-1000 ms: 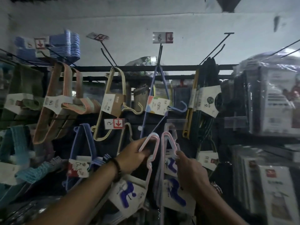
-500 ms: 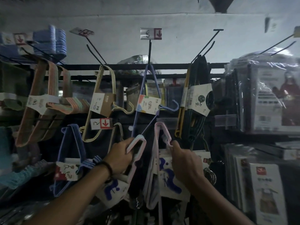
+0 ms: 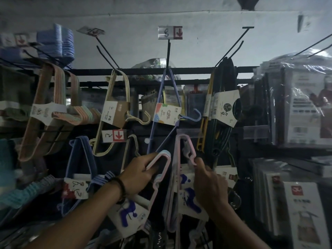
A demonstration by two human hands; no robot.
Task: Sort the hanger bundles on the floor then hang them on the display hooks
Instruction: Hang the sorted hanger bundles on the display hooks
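Fingers point(image 3: 143, 159) of the left grip point(image 3: 142, 174) curl round the top bend of a pink bundle point(image 3: 164, 155). That bundle is held up in front of the rack, low in the middle, and it tilts to the left. A white card point(image 3: 130, 215) with a blue shape wraps its lower part. A dark band point(image 3: 121, 187) sits on the left wrist.

Just to the right hangs a second pink bundle point(image 3: 191, 147). The right grip point(image 3: 210, 184) pinches the little notch on its right side, with the fingertips pressed tight on the pink bar. This bundle has a blue and white card point(image 3: 190, 205) too. Its top is up by a clear strip point(image 3: 188, 132). I cannot tell if it sits on a hook there. The two pink bundles are close but do not touch.

Above them a purple bundle point(image 3: 162, 97) hangs from a black hook under a tag point(image 3: 170, 32) with an 8 and a red arrow. To its left hang cream hangers point(image 3: 112, 97), and a tag point(image 3: 115, 135) with a 2 is below them. Far left are peach hangers point(image 3: 48, 105), with blue hangers point(image 3: 57, 42) up high. Lower left is another blue bundle point(image 3: 80, 159). To the right of the purple one hang dark green and yellow hangers point(image 3: 222, 83), and a bare hook point(image 3: 231, 47) sticks out above them. Shiny packs point(image 3: 296, 105) fill the right side. A pale wall point(image 3: 125, 15) is behind it all
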